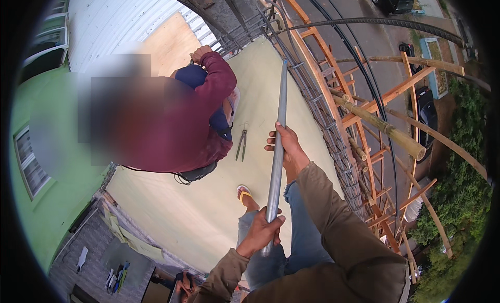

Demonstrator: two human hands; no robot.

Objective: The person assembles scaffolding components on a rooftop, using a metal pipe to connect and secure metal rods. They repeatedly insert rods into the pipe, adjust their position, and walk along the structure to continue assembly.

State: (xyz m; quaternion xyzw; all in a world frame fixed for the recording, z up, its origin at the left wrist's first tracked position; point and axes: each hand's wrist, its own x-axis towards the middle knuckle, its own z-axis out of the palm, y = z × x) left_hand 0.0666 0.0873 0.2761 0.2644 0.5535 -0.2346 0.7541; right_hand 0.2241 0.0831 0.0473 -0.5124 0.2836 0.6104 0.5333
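A long grey metal pipe point(275, 183) slants upward and away in front of me. My left hand point(262, 232) is closed round it near its lower end. Farther up, my right hand point(289, 147) grips the same pipe, thumb along one side and fingers curled past the other. The pipe's far tip reaches the rebar along the edge; whether it touches is unclear. Left of my right hand, end-cutting pincers point(241, 145) with green handles lie on the pale deck point(208, 212). A co-worker in a maroon top point(179, 131) crouches to the left, one hand near the deck's far end.
A tied rebar cage point(333, 131) runs along the deck's right edge. Beyond it stand timber scaffolding point(359, 123), bamboo poles point(388, 128) and black cables, with a road and parked vehicles far below. A green wall point(49, 199) rises left, and a lower level shows at bottom left.
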